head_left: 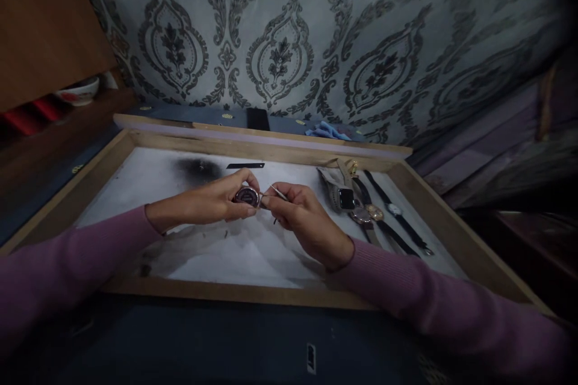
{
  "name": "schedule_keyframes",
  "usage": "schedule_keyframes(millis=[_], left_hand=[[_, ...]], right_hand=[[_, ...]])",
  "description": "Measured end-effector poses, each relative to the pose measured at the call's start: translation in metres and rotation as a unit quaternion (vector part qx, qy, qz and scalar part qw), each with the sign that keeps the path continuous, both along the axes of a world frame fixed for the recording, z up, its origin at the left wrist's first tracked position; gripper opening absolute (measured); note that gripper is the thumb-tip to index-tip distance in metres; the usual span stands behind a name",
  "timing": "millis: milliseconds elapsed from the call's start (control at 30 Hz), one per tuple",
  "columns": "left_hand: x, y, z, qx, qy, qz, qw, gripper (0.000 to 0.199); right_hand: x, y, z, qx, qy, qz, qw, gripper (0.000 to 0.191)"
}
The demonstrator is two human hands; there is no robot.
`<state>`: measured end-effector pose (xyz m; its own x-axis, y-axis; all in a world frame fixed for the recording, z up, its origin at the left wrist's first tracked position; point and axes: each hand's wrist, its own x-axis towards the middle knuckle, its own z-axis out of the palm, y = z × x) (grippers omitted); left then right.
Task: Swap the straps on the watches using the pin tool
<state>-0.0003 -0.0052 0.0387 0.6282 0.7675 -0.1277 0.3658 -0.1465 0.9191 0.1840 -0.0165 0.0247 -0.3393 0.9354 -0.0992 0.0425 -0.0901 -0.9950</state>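
Note:
My left hand (pixel 210 200) is closed around the edge of a round watch case (pixel 248 195), its dark back with engraved lettering facing up. My right hand (pixel 303 216) pinches a slim, pointed metal tool (pixel 279 192) right beside the case. Whether the tool is tweezers or a small screwdriver I cannot tell. A short dark tip shows below the right fingers. Both hands meet over the white-lined wooden tray (pixel 253 296). Behind them lies a black blade-like strip (pixel 245 166).
To the right, inside the tray, lie a square-faced watch (pixel 347 198), a round watch (pixel 360 215), a gold-toned watch (pixel 374 212) and a black-strapped watch (pixel 394 210). A blue cloth (pixel 332 131) rests behind the far rim. At left, a bowl (pixel 80 93) stands on a shelf.

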Motion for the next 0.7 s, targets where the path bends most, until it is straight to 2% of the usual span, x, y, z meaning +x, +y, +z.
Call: schedule_keyframes(millis=[67,100,200,233,267,367,400,533,633,700], left_hand=[[0.0010,0.0004,-0.0014,0.041,0.001,0.016,0.999,0.023],[0.0009,0.0012,-0.0025,0.034,-0.007,0.013,0.999,0.024],[-0.0006,0.0044,-0.0055,-0.073,-0.046,-0.041,0.995,0.025],[-0.0010,0.0049,-0.0057,-0.084,-0.045,-0.048,0.994,0.025],[-0.0011,0.0049,-0.0052,-0.066,-0.035,-0.040,0.996,0.025],[-0.0010,0.0028,-0.0026,0.055,0.007,0.011,0.998,0.023],[-0.0010,0.0022,-0.0021,0.058,0.005,0.007,0.998,0.023],[-0.0017,0.0026,-0.0040,-0.037,-0.046,-0.031,0.998,0.025],[-0.0023,0.0036,-0.0064,-0.036,-0.049,-0.024,0.998,0.025],[-0.0029,0.0040,-0.0077,-0.040,-0.055,-0.025,0.997,0.025]], right_hand=[[0.0003,0.0004,-0.0006,0.002,0.001,-0.004,1.000,0.025],[0.0003,0.0004,-0.0009,0.006,-0.002,-0.004,1.000,0.025],[-0.0002,0.0008,-0.0023,0.011,-0.005,0.001,1.000,0.023],[-0.0004,0.0012,-0.0031,0.009,-0.004,0.003,1.000,0.023],[-0.0006,0.0017,-0.0040,0.006,-0.003,0.003,1.000,0.024],[-0.0008,0.0030,-0.0061,-0.009,0.005,0.001,1.000,0.025],[-0.0008,0.0030,-0.0060,-0.013,0.007,0.001,1.000,0.025],[0.0000,0.0014,-0.0024,0.036,-0.025,0.000,0.999,0.024],[0.0001,0.0010,-0.0014,0.076,-0.056,-0.004,0.996,0.024],[-0.0003,0.0019,-0.0027,0.046,-0.039,0.000,0.998,0.025]])
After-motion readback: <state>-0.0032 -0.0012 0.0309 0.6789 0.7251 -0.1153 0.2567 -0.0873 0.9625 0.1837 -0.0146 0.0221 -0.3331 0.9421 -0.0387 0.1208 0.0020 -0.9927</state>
